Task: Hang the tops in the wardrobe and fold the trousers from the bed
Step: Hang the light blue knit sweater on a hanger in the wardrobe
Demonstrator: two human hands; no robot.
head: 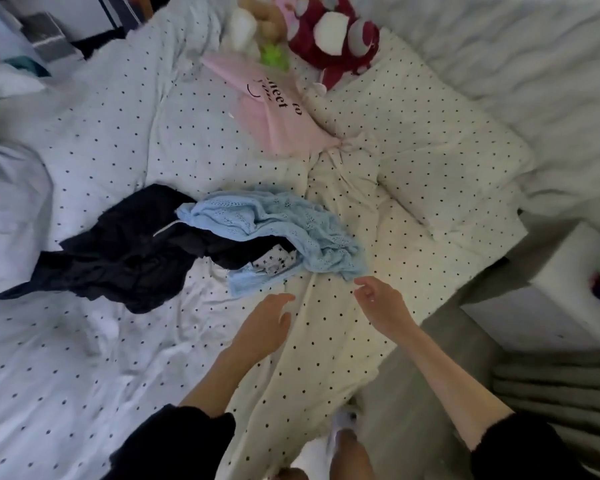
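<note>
Spotted bed (125, 140) carries a black garment (125, 251) and blue knit top (284, 230); left hand (265, 327) and right hand (378, 299) hover nearby, fingers relaxed, holding nothing.

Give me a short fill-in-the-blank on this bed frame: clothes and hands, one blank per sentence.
1. The knitted garment nearest both hands is light ____ in colour.
2. That garment lies partly on top of a crumpled ____ garment to its left.
3. The left hand and the right hand are both holding ____.
4. The bed cover is white with small dark ____.

Missing words: blue; black; nothing; dots
</note>
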